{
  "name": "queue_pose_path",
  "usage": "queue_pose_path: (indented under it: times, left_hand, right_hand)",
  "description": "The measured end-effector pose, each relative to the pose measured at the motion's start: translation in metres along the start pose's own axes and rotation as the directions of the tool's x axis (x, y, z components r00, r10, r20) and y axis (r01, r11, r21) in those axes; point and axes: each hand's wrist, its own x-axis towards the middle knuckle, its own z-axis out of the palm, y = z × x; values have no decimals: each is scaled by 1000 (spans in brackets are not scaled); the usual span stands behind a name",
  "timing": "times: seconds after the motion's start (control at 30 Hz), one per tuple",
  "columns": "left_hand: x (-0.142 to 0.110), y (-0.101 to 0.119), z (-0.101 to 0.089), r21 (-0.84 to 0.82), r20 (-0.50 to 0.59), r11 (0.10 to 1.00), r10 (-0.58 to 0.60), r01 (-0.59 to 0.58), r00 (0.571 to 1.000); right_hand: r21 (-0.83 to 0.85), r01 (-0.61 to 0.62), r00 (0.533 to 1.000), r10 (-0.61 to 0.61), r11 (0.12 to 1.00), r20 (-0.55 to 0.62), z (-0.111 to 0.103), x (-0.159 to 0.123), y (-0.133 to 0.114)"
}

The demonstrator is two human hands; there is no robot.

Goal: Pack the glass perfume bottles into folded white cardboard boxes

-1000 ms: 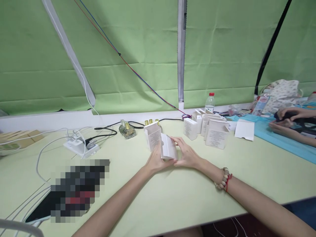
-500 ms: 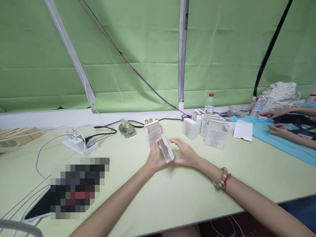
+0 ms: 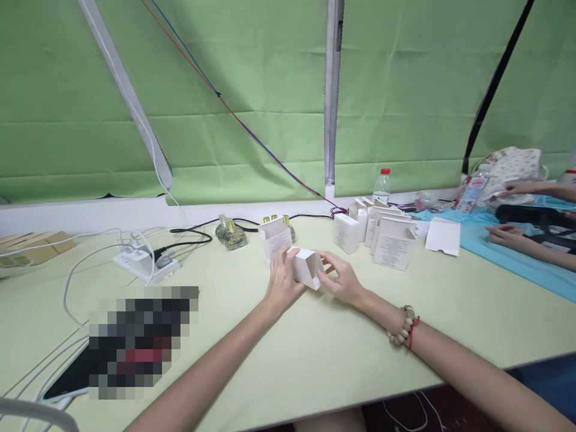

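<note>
A small white cardboard box (image 3: 306,268) is held above the table between both hands, with its open end turned toward the right. My left hand (image 3: 282,279) is closed around the box's left end. At the open end, the fingers of my right hand (image 3: 341,277) pinch the edge or a flap; which of the two I cannot tell. Just behind stands another white box (image 3: 273,238) with printed text and a raised flap. Glass bottles with gold caps (image 3: 285,223) show partly behind that box.
More glass bottles (image 3: 231,234) stand at the back left. Several printed white boxes (image 3: 393,243) are grouped right of centre, near a flat white carton (image 3: 443,237). A power strip (image 3: 150,264) with cables lies left, by a blurred dark device (image 3: 135,342). Another person's hands (image 3: 508,235) rest at far right.
The held box has turned from facing me to lying on its side, opening toward the right. My right fingers have moved onto that open end. The co-worker's upper hand has shifted.
</note>
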Motion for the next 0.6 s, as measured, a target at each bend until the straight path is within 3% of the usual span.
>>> queue_pose_path:
  times: [0.17,0.37,0.6]
  left_hand:
    - [0,0,1,5,-32,1000,-9,9,999]
    - [1,-3,4,-6,-87,998,58,-59,995]
    - [3,-2,2,-35,-75,998,49,-52,996]
  right_hand:
    - [-78,-42,999,40,996,-35,2,0,0]
    - [-185,1,1000,-2,983,-4,2,1,2]
    - [-233,-1,1000,-4,972,-21,1,2,3]
